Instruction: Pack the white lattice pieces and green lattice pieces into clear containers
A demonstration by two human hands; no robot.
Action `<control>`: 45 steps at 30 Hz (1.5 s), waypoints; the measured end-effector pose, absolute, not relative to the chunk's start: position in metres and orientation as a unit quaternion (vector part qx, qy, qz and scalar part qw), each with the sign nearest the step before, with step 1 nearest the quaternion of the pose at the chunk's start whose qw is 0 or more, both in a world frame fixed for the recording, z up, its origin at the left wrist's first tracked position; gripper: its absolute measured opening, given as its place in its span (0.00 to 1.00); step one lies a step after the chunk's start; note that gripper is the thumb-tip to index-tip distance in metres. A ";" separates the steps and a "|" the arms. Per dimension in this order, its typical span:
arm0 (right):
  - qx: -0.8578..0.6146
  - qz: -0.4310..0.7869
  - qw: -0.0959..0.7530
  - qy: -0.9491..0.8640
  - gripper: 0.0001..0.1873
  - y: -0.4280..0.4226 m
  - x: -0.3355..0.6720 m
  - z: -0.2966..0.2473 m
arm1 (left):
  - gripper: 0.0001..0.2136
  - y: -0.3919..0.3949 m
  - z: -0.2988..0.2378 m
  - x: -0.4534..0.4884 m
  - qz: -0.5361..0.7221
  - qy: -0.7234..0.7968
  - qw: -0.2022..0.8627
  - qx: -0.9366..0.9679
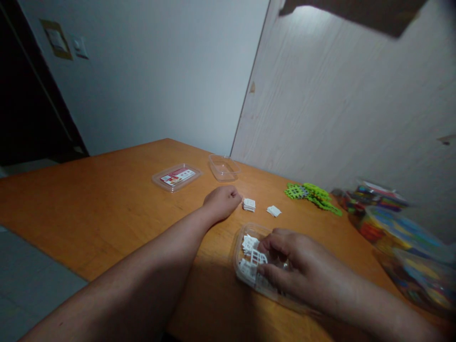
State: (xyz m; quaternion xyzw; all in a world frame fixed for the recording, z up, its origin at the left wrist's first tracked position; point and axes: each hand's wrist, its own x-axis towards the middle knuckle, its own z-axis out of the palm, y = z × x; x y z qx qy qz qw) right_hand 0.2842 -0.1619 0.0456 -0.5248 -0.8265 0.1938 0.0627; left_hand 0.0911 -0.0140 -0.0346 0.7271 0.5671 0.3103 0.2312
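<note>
My left hand [223, 201] rests on the table with its fingers curled in, just left of a small stack of flat white pieces [249, 204]. Nothing shows in that hand. A second, lower pile of white pieces [274, 211] lies to the right of the stack. Nearer to me, my right hand [292, 259] reaches over a clear plastic container [238, 266]. Its thumb and fingers pinch a white window-like grid piece [258, 257]. More white pieces [250, 243] lie in the container, partly hidden by that hand.
Farther back stand an open clear container [224, 170] and a clear lid [177, 177] with a red and white label. Green lattice pieces [313, 195] lie by the wall. Blurred tubs of colourful pieces [402, 232] line the right side of the orange-brown table [107, 199].
</note>
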 end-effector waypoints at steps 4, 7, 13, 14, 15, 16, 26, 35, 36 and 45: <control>-0.526 0.235 0.075 -0.814 0.05 -0.159 0.283 0.045 | 0.11 -0.013 -0.035 0.091 0.310 0.564 0.230 0.730; -0.542 0.257 0.135 -0.789 0.09 -0.145 0.296 0.052 | 0.11 -0.013 -0.037 0.091 0.309 0.567 0.225 0.729; -0.612 0.166 0.215 -0.743 0.13 -0.081 0.338 0.040 | 0.11 -0.013 -0.037 0.091 0.311 0.568 0.220 0.729; -0.625 0.155 0.203 -0.738 0.13 -0.072 0.343 0.034 | 0.11 -0.013 -0.036 0.091 0.309 0.569 0.221 0.729; -0.638 0.150 0.196 -0.730 0.13 -0.063 0.347 0.029 | 0.11 -0.013 -0.036 0.091 0.308 0.569 0.223 0.729; -0.644 0.152 0.190 -0.725 0.15 -0.057 0.349 0.024 | 0.11 -0.014 -0.036 0.091 0.307 0.570 0.224 0.728; -0.688 0.116 0.090 -0.711 0.15 -0.036 0.348 0.000 | 0.11 -0.012 -0.038 0.090 0.309 0.568 0.217 0.731; -0.686 0.104 0.115 -0.711 0.15 -0.050 0.347 0.012 | 0.11 -0.013 -0.038 0.091 0.308 0.568 0.211 0.734; -0.673 0.114 0.126 -0.720 0.16 -0.057 0.346 0.018 | 0.11 -0.012 -0.037 0.091 0.308 0.567 0.211 0.735; -0.558 0.235 0.070 -0.793 0.09 -0.151 0.325 0.055 | 0.10 -0.012 -0.038 0.092 0.312 0.565 0.226 0.730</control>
